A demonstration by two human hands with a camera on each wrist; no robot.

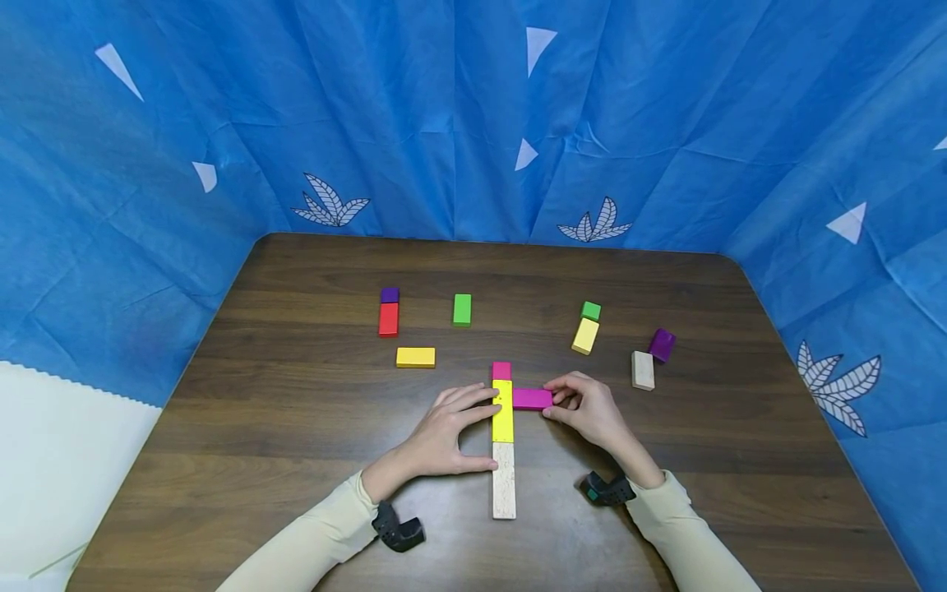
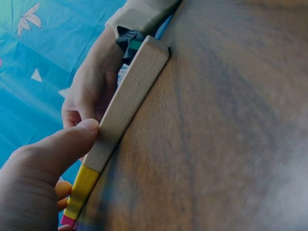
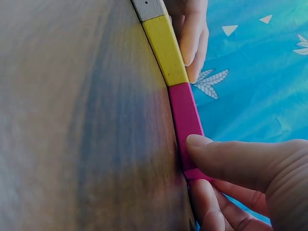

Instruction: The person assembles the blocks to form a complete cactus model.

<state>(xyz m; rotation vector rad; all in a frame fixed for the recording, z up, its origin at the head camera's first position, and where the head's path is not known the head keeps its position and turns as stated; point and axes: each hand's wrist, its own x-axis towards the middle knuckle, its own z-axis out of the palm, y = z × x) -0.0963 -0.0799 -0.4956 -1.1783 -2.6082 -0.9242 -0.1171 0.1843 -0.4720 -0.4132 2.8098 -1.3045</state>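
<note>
Right hand pinching magenta rectangular block, right end partly hidden; left hand, spread wide, partly covers yellow rectangular block.

On the tabletop, touching the middle building block: far block at 12 o'clock, side block at 3, near block at 6, left hand at 9.
</note>
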